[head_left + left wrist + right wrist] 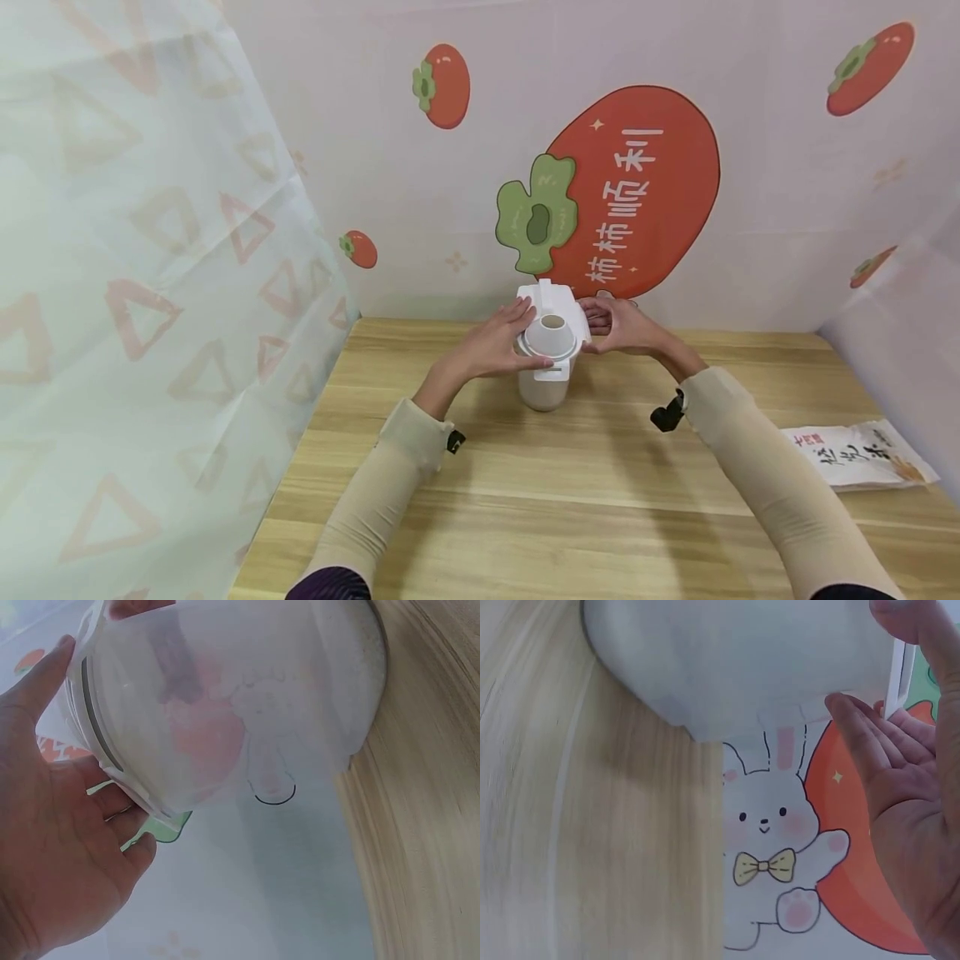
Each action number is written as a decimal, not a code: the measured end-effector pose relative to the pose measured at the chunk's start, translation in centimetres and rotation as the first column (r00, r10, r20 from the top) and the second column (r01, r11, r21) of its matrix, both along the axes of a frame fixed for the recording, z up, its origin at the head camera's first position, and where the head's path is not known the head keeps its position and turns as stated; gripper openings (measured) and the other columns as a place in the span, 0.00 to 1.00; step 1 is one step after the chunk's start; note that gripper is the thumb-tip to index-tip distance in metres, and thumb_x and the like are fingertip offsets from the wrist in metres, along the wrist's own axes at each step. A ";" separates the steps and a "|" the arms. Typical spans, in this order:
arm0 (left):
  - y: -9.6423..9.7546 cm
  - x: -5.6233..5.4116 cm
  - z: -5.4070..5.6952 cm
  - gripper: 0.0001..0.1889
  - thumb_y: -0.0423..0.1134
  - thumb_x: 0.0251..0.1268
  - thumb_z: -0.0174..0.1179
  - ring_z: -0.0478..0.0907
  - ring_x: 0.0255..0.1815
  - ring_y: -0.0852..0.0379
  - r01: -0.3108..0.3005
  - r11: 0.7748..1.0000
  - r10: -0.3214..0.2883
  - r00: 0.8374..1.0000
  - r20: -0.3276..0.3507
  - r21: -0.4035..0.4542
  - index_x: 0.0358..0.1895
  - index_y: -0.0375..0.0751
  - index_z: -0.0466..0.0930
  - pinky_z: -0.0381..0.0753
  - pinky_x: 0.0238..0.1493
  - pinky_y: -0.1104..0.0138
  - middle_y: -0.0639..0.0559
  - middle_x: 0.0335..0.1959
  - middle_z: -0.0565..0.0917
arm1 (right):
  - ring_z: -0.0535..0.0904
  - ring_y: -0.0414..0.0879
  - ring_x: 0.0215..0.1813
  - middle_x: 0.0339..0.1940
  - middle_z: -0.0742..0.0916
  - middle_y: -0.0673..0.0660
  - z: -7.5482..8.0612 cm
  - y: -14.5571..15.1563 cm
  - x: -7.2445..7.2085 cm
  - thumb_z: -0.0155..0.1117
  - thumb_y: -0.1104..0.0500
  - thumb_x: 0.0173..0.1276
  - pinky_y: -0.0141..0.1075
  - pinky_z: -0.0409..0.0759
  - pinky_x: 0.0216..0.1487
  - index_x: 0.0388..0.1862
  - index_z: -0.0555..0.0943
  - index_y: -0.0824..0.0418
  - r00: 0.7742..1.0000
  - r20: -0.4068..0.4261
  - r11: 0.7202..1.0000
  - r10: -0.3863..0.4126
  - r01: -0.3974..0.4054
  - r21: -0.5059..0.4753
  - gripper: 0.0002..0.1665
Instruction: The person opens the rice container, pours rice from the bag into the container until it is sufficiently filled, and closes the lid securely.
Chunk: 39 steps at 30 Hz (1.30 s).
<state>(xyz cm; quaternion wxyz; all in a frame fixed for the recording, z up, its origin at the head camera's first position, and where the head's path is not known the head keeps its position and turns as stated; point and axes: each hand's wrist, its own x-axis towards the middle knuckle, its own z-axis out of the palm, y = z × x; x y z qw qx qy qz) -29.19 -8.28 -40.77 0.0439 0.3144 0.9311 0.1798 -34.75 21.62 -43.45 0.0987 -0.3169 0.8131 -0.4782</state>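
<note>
A tall translucent plastic container (pixel 543 392) with a white lid (pixel 567 302) stands upright on the table near the wall. A small round cup-like cap (pixel 551 337) rises from the lid. My left hand (pixel 495 340) grips the lid's left side, thumb along the front and fingers over the far part. From the other side my right hand (pixel 618 325) holds the lid's right edge between thumb and fingers. In the right wrist view its fingers (pixel 862 735) lie against the container's upper wall. Pale grainy matter shows faintly near the container's bottom (pixel 360 675).
A white printed packet (pixel 862 454) lies at the table's right, beside my right forearm. Behind the wooden table (pixel 525 508) hangs a backdrop (pixel 420 192) with persimmon pictures. A patterned white sheet (pixel 150 333) hangs along the left side.
</note>
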 end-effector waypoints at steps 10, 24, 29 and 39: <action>0.3 0.1 0.1 0.56 0.72 0.68 0.61 0.41 0.89 0.52 -0.013 1.000 0.012 1.000 -0.008 -0.027 0.86 0.39 0.50 0.41 0.87 0.61 0.46 0.89 0.47 | 0.84 0.63 0.64 0.68 0.83 0.71 0.8 1.1 0.7 0.83 0.69 0.58 0.42 0.83 0.64 0.73 0.74 0.74 0.999 -0.039 1.000 0.009 -0.010 -0.018 0.45; 0.3 0.3 0.4 0.57 0.73 0.67 0.60 0.42 0.89 0.51 -0.003 0.999 0.002 1.000 -0.023 -0.044 0.86 0.38 0.51 0.42 0.87 0.59 0.45 0.88 0.48 | 0.89 0.60 0.56 0.59 0.87 0.65 2.6 1.2 1.0 0.86 0.65 0.55 0.55 0.86 0.59 0.70 0.79 0.70 0.984 -0.179 0.990 0.011 0.015 0.144 0.42; 0.4 0.2 0.5 0.56 0.73 0.68 0.60 0.42 0.89 0.51 -0.003 0.998 0.001 1.000 -0.031 -0.063 0.86 0.38 0.51 0.42 0.87 0.59 0.45 0.88 0.48 | 0.89 0.57 0.54 0.57 0.89 0.62 3.5 1.0 1.0 0.87 0.61 0.54 0.57 0.86 0.59 0.68 0.81 0.69 0.973 -0.229 0.973 0.036 0.018 0.229 0.42; 0.3 0.2 0.5 0.57 0.74 0.68 0.59 0.41 0.89 0.51 -0.003 0.996 0.000 0.999 -0.033 -0.090 0.86 0.39 0.50 0.42 0.87 0.60 0.45 0.89 0.48 | 0.89 0.56 0.53 0.58 0.89 0.62 4.3 0.7 1.0 0.87 0.62 0.55 0.57 0.86 0.59 0.68 0.82 0.67 0.977 -0.207 0.962 0.055 0.004 0.273 0.41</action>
